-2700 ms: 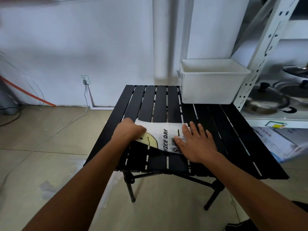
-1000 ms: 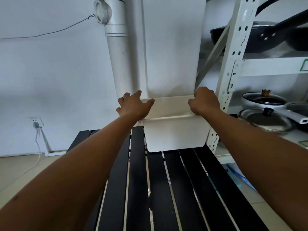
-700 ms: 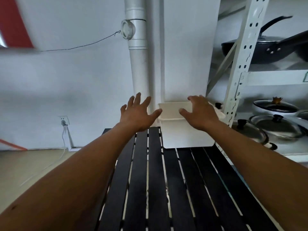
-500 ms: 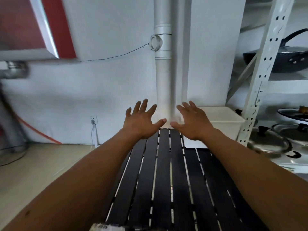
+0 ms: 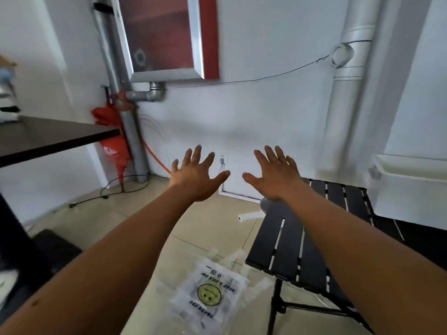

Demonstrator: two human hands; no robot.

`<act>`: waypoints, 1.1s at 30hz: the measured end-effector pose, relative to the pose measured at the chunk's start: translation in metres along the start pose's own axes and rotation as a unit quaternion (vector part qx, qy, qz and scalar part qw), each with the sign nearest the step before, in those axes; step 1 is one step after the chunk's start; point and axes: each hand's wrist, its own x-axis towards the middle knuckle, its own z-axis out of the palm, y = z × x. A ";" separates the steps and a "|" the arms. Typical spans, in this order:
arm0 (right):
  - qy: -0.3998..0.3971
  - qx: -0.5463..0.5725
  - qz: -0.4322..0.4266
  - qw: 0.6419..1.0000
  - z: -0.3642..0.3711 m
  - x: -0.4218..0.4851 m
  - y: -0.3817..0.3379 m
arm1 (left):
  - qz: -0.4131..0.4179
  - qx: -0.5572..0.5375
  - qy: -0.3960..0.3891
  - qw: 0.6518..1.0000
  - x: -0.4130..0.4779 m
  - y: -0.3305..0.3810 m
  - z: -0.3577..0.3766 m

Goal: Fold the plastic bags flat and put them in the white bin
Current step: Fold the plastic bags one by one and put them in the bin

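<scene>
I see left hand (image 5: 196,176) and right hand (image 5: 275,176) stretched forward, palms down, fingers (image 5: 197,154) spread wide, empty. Below the fingers a crumpled smiley bag (image 5: 210,294) lies on the floor (image 5: 205,228).

The plastic bag (image 5: 210,293) on the floor reads "HAVE A NICE DAY" — and "THANK YOU".

Clear printed plastic bags (image 5: 210,293) on the beige tiled floor (image 5: 208,228), white plastic bin (image 5: 411,189) on the black slatted folding table (image 5: 290,240).
The bags, perhaps several overlapping, lie just left of the table's near corner; the bin stands at its far right end, well apart from them.
</scene>
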 end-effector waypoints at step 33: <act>-0.387 0.047 -0.103 0.915 0.498 -0.075 -0.108 | -0.218 -0.067 -0.333 0.915 -0.141 -0.152 0.500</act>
